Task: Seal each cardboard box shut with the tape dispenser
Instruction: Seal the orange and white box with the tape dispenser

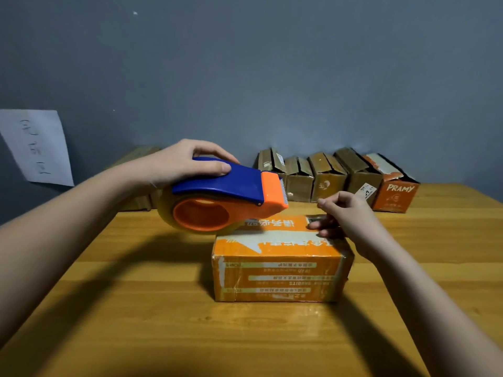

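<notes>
The left hand (pixel 185 161) gripped the tape dispenser (pixel 226 197) from above, fingers curled over the blue handle and the thumb lying along its near side. The dispenser was held in the air over the far left corner of the orange box (pixel 280 257). Its long axis ran left to right, with the roll of clear tape toward the left and the orange toothed cutter pointing right, toward the other hand. Whether the roll touched the box top could not be told.

The right hand (pixel 345 216) rested on the right end of the box top, fingers pointing left and partly curled, the forefinger raised. It appeared to be pressing or pinching something against the lid, possibly a tape end, but no tape could be made out there.

The box sat on the wooden table (pixel 136 308), directly in front of the person, its long axis also left to right, its lid flaps closed. The seam therefore lay in line with the dispenser. The left hand was the nearer to the left end of the seam, the right hand to the right end.

In my judgement, the coming move depends on keeping the dispenser parallel to that seam.

A row of boxes (pixel 326 175) stood against the grey wall (pixel 272 63) behind, well apart from the work.
</notes>
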